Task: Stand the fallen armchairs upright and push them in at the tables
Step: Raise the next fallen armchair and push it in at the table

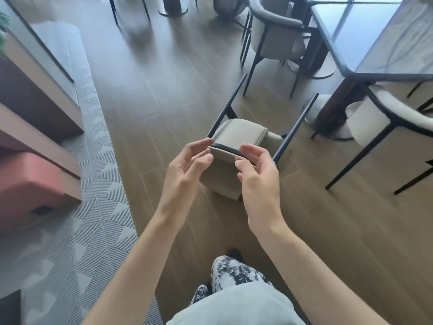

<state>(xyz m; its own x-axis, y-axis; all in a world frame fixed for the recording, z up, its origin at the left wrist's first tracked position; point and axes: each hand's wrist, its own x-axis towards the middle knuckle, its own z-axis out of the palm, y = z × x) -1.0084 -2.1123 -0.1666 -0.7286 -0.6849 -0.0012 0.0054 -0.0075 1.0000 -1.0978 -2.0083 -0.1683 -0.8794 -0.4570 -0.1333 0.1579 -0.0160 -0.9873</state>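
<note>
Both hands released, left hand point(187, 165) and right hand point(257, 170) hovering over fallen armchair point(236, 137) on floor at 12 o'clock, legs up; uneven grab risks swinging legs into worktop point(375, 50) at 2 o'clock.

A single head-worn wide-angle view is given, aimed forward and steeply down at the wooden floor point(164, 95); both forearms are seen close, the counter point(365, 36) farther off at upper right.
</note>
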